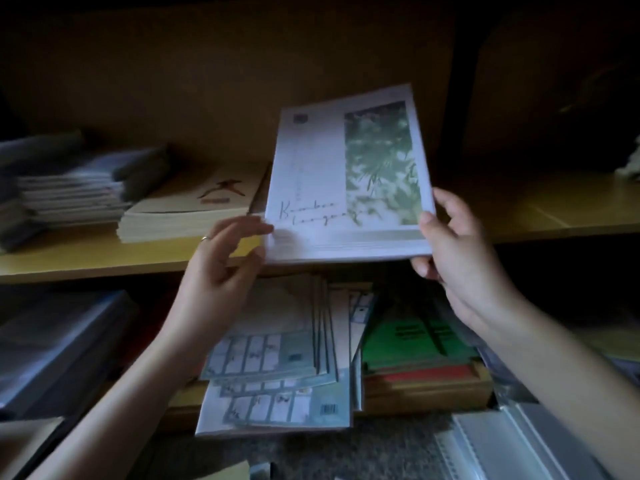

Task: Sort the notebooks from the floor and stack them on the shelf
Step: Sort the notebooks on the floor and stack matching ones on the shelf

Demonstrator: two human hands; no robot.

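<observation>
A thin stack of white notebooks (318,188), the top cover showing green bamboo leaves and cursive writing, is held tilted over the front of the wooden shelf (86,261). My right hand (457,258) grips its lower right corner, thumb on the cover and fingers underneath. My left hand (221,268), wearing a ring, touches the stack's lower left corner with loosely bent fingers. Below, on the lower level, lie fanned pale notebooks with grid covers (277,368).
On the shelf to the left sits a cream notebook stack (187,216) and a grey-blue pile (69,181). Green and red notebooks (415,344) lie on a wooden box lower right. Dark folders (52,348) stand lower left; clear plastic sleeves (519,441) at bottom right.
</observation>
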